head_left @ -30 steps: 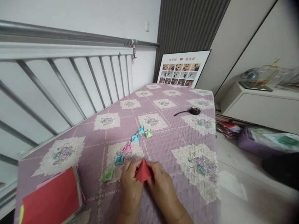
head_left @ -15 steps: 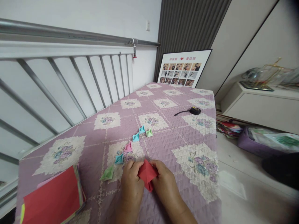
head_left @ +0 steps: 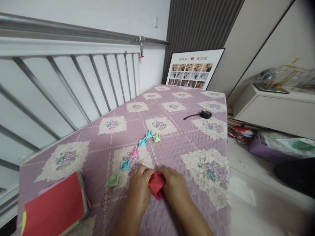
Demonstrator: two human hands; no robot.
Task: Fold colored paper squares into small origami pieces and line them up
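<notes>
My left hand (head_left: 139, 190) and my right hand (head_left: 176, 188) both pinch a folded red paper piece (head_left: 156, 186) low over the purple quilted cover (head_left: 197, 144). The fingers of each hand are closed on its edges. Just beyond my left hand lie small folded paper shapes in a row: a green one (head_left: 113, 179), a teal one (head_left: 125, 164), a pink one (head_left: 134, 152), two blue ones (head_left: 143, 142) and a light green one (head_left: 157, 137).
A stack of coloured paper sheets with a red sheet on top (head_left: 55, 209) lies at the near left. A black tape measure (head_left: 204, 114) sits further back. A metal railing (head_left: 73, 88) runs along the left. A photo board (head_left: 193, 70) leans at the far end.
The red paper has been turned and pressed lower between my hands, from a pointed upright shape to a flatter fold. The view has shifted slightly.
</notes>
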